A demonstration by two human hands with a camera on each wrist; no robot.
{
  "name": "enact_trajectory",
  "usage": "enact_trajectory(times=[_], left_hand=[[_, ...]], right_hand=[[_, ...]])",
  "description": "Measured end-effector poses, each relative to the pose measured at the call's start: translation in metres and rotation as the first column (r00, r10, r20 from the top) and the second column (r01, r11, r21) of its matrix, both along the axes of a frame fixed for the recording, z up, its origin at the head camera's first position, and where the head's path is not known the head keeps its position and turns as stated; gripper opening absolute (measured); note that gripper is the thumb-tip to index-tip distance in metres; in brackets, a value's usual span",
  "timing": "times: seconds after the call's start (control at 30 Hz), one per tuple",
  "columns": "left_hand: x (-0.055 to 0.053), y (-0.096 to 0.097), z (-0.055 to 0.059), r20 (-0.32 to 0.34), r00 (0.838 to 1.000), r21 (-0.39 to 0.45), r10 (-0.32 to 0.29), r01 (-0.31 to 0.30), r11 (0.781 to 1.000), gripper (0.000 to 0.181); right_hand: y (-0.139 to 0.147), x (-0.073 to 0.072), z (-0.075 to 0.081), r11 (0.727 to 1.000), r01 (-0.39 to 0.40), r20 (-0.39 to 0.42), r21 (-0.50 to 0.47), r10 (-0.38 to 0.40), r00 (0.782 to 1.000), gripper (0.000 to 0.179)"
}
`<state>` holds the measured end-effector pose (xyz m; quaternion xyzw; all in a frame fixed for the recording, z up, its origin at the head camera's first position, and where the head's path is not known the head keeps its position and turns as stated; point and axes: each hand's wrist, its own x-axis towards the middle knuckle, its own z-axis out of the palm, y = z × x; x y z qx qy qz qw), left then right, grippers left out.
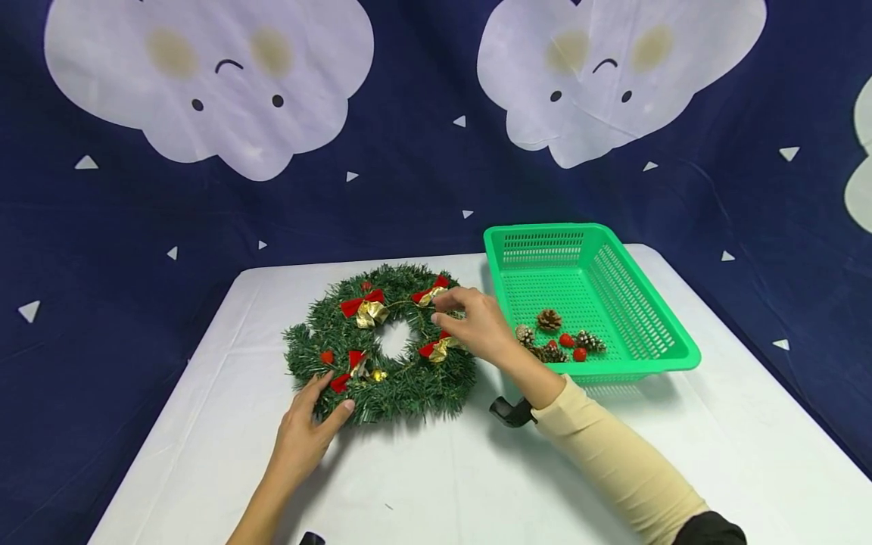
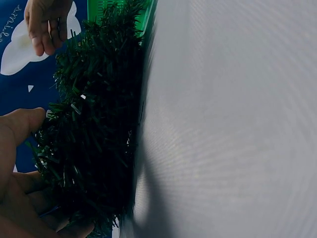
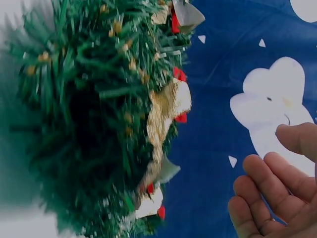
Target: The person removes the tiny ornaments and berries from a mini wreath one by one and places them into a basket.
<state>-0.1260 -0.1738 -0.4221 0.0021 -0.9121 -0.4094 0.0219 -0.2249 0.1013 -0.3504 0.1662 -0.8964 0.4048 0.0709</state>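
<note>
A green tinsel wreath (image 1: 415, 397) lies on the white table, trimmed with red bows (image 1: 360, 303) and gold ribbons (image 1: 370, 313). Red balls (image 1: 327, 356) and a small gold ornament (image 1: 378, 375) also sit among its needles. My left hand (image 1: 306, 431) rests at the near left edge of the wreath, thumb and fingers spread against the greenery. Over the right side of the wreath hovers my right hand (image 1: 477, 322), its fingers loosely bent and thumb apart. In the right wrist view nothing is between the fingers of that hand (image 3: 277, 198).
A green plastic basket (image 1: 681, 352) stands to the right of the wreath. Several pinecones (image 1: 549, 320) and red balls (image 1: 580, 354) lie at its near left corner. Behind the table hangs a dark blue cloth (image 1: 409, 197) with white clouds and triangles.
</note>
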Motion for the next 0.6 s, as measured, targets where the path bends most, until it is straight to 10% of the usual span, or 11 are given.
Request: enact_trajectory(times=[0.6], left_hand=[[-0.001, 0.001, -0.001, -0.014, 1.0, 0.0, -0.002, 0.002, 1.0, 0.07]], right_hand=[[-0.056, 0.0, -0.014, 0.995, -0.102, -0.074, 0.023, 0.103, 0.992, 0.027]])
